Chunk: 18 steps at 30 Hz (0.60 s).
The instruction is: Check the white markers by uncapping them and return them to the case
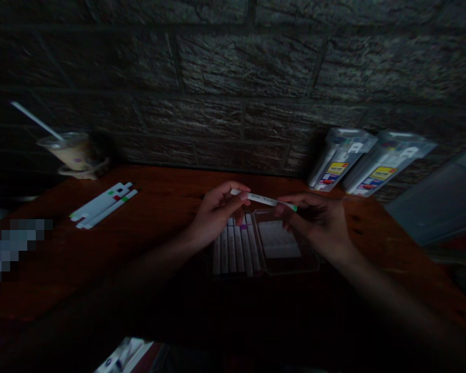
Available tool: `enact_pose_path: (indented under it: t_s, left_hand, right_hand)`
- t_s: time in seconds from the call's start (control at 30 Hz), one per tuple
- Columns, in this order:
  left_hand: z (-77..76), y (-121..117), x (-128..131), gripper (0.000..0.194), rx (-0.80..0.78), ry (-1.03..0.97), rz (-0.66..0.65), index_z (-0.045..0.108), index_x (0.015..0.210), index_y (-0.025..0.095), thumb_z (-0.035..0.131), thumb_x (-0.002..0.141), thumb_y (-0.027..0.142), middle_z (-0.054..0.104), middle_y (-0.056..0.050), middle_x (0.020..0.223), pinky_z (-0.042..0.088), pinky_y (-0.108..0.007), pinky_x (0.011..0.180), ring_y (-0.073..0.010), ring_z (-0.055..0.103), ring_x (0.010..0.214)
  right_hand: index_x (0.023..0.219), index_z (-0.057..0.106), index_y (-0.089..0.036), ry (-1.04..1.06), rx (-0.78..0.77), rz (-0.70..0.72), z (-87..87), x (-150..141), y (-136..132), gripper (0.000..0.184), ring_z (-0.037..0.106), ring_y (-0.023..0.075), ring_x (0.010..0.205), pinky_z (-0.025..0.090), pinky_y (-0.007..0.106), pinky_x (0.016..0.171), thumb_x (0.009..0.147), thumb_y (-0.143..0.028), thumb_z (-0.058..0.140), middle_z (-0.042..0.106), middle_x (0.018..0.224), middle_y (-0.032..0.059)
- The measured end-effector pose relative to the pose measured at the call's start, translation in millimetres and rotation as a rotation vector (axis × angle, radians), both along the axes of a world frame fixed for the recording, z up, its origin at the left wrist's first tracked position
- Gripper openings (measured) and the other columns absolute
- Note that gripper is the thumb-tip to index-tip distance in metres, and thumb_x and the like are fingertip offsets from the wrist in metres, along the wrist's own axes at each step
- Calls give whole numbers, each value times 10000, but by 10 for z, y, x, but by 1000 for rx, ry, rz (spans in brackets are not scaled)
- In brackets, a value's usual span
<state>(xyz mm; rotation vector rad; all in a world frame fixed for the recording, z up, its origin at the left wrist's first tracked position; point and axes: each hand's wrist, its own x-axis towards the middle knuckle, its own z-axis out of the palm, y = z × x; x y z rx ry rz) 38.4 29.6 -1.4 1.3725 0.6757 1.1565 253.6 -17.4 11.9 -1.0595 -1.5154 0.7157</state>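
Between my two hands is a white marker (263, 199) with a green end at the right. My left hand (219, 210) pinches its left end between thumb and fingers. At the green end, my right hand (314, 217) grips it the same way. Below them lies an open clear plastic case (291, 270). Several white markers (236, 248) stand side by side in its left half, one with a purple band. A white sheet (279, 239) lies in the right half. My fingers partly hide the case's upper edge.
Several white markers (103, 205) lie grouped on the wooden table (159, 207) at the left. Behind them is an iced drink cup (73, 150) with a straw. Two clear marker cases (336, 160) stand upright against the brick wall (217, 67) at the right.
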Motion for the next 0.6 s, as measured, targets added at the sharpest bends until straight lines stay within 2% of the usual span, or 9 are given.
enact_pose_path:
  t_s: [0.2, 0.37, 0.6]
  left_hand:
    - [-46, 46, -15, 161, -41, -70, 8, 662, 1006, 164, 703, 894, 272, 651, 2, 801, 425, -180, 432, -55, 571, 476]
    - [-30, 48, -21, 172, -73, -103, 20, 670, 994, 154, 719, 874, 267, 642, 5, 778, 415, -185, 430, -55, 561, 464]
    - [-23, 52, -24, 168, -83, -123, 15, 683, 985, 158, 731, 867, 267, 653, 2, 774, 422, -190, 434, -60, 567, 463]
  right_hand:
    - [964, 812, -222, 34, -23, 29, -1, 13, -3, 158, 621, 110, 453, 504, 222, 428, 809, -248, 822, 745, 626, -9]
    - [996, 816, -232, 89, -52, 65, 34, -2, -16, 163, 660, 126, 505, 552, 246, 453, 842, -283, 796, 797, 757, 21]
    - [1013, 822, -243, 146, -80, 127, 79, -17, -25, 178, 682, 137, 537, 575, 260, 476, 872, -342, 781, 814, 803, 37]
